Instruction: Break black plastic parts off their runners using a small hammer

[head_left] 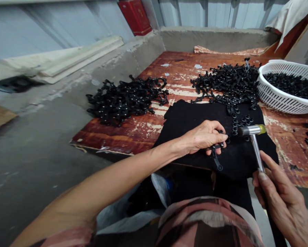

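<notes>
My left hand is closed around black plastic linkage pieces, and one strip with a round end hangs below the fingers. In my right hand is the handle of a small mallet. Its head has a dark face on the left and a yellow one on the right. The dark face hovers near small round black parts grouped on a black cloth. The left fingertips are just left of those parts. Whether the mallet touches any part I cannot tell.
A heap of black linkages lies at the left of the worn red-brown table. Another pile of black parts is at the back right. Beside it stands a white plastic basket of small black pieces. A low concrete ledge borders the back.
</notes>
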Action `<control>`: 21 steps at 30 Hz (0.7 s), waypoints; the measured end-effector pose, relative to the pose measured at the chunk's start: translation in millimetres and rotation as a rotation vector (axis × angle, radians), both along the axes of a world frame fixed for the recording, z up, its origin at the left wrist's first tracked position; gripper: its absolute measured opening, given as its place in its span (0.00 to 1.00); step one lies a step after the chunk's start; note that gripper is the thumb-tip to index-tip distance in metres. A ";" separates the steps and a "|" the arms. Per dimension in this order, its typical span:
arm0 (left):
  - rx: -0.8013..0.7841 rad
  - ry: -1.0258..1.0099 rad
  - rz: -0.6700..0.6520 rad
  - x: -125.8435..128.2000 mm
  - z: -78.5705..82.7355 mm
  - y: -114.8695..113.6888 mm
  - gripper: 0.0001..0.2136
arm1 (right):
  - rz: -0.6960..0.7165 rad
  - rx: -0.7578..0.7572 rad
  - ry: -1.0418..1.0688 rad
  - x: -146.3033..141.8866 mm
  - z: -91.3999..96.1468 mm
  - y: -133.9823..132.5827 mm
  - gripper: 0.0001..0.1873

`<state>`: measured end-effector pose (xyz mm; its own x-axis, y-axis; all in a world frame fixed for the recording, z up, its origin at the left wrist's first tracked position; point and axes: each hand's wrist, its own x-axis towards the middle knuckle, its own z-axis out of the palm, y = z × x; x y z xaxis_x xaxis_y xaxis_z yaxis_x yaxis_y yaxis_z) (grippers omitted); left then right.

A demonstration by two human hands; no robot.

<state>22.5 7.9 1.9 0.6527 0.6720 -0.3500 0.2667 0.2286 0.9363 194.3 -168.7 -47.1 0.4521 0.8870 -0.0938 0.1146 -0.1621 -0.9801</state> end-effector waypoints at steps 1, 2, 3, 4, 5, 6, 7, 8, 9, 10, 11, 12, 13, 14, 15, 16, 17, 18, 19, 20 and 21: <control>-0.002 0.006 0.003 -0.3 0.5 -0.3 0.04 | -0.010 -0.017 0.034 -0.5 -1.6 -0.1 0.29; -0.005 0.013 0.005 -0.5 1.2 -0.6 0.05 | -0.012 -0.034 0.056 -0.8 -2.9 -0.1 0.29; -0.007 0.020 0.007 -0.5 1.8 -1.0 0.05 | -0.010 -0.044 0.073 -1.1 -4.0 -0.1 0.28; -0.008 0.026 0.007 -0.4 2.3 -1.5 0.06 | -0.011 -0.041 0.094 -1.3 -4.7 -0.1 0.29; -0.005 0.030 0.007 -0.4 2.7 -2.0 0.07 | -0.012 -0.038 0.111 -1.4 -5.1 -0.2 0.29; -0.003 0.032 0.007 -0.3 2.9 -2.6 0.07 | -0.015 -0.036 0.123 -1.6 -5.2 -0.3 0.29; 0.000 0.033 0.009 -0.3 2.9 -3.1 0.08 | -0.017 -0.039 0.131 -1.8 -5.0 -0.4 0.29; 0.003 0.033 0.009 -0.3 2.8 -3.5 0.09 | -0.019 -0.039 0.138 -2.1 -4.7 -0.5 0.29; 0.005 0.032 0.010 -0.5 2.7 -3.8 0.09 | -0.019 -0.039 0.142 -2.4 -4.2 -0.6 0.29; 0.007 0.030 0.007 -0.6 2.5 -4.0 0.09 | -0.021 -0.039 0.144 -2.7 -3.7 -0.6 0.28; 0.011 0.025 0.006 -0.8 2.2 -4.1 0.10 | -0.022 -0.035 0.142 -3.0 -3.2 -0.6 0.28; 0.014 0.020 0.002 -1.0 2.0 -4.0 0.10 | -0.022 -0.029 0.140 -3.2 -2.9 -0.4 0.28; 0.017 0.014 0.000 -1.2 1.8 -3.9 0.10 | -0.022 -0.026 0.136 -3.2 -2.7 -0.2 0.27; 0.018 0.010 -0.001 -1.3 1.6 -3.7 0.09 | -0.020 -0.023 0.131 -3.1 -2.6 0.1 0.27; 0.017 0.006 -0.002 -1.3 1.4 -3.5 0.09 | -0.017 -0.023 0.126 -2.9 -2.6 0.4 0.28; 0.016 0.002 -0.001 -1.3 1.3 -3.3 0.09 | -0.013 -0.024 0.122 -2.6 -2.7 0.7 0.28; 0.014 -0.003 0.000 -1.2 1.2 -3.1 0.10 | -0.008 -0.022 0.118 -2.4 -2.8 0.9 0.28; 0.011 -0.007 -0.001 -1.0 1.1 -3.0 0.10 | -0.006 -0.018 0.113 -2.3 -2.8 1.1 0.29; 0.009 -0.011 -0.002 -0.7 1.2 -2.9 0.10 | -0.004 -0.014 0.108 -2.3 -2.7 1.2 0.29; 0.006 -0.013 -0.004 -0.5 1.3 -2.8 0.10 | -0.001 -0.011 0.105 -2.6 -2.6 1.3 0.29; 0.004 -0.013 -0.006 -0.2 1.6 -2.8 0.10 | -0.001 -0.011 0.101 -3.0 -2.4 1.4 0.28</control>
<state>22.3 5.1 3.4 0.6609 0.6697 -0.3386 0.2555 0.2235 0.9406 191.4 -167.4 -49.5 0.4412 0.8850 -0.1490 0.0149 -0.1733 -0.9848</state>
